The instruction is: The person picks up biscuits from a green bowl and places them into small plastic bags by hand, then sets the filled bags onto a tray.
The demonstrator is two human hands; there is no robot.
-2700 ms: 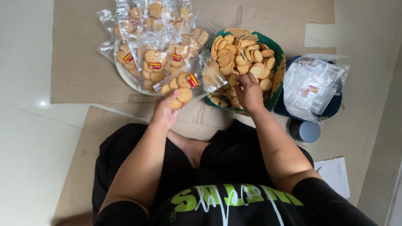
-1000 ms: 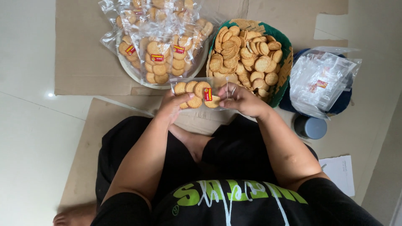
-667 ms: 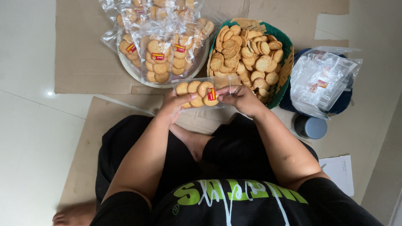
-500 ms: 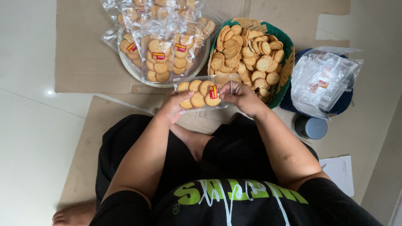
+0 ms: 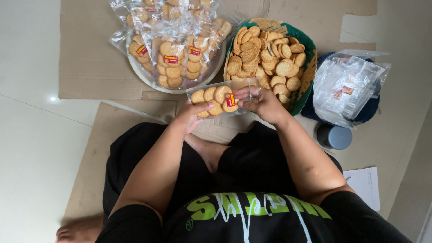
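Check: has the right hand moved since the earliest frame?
Yes. The right hand has left the green basket of loose biscuits and come toward the body, now gripping the clear biscuit bag with the left hand.

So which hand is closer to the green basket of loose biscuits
Right. The right hand sits against the near rim of the green basket, pinching the open end of the clear biscuit bag. The left hand grips the bag's other end, farther from the basket.

One green basket (image 5: 306, 49) — one white tray (image 5: 148, 77) — one grey cup (image 5: 334, 136).
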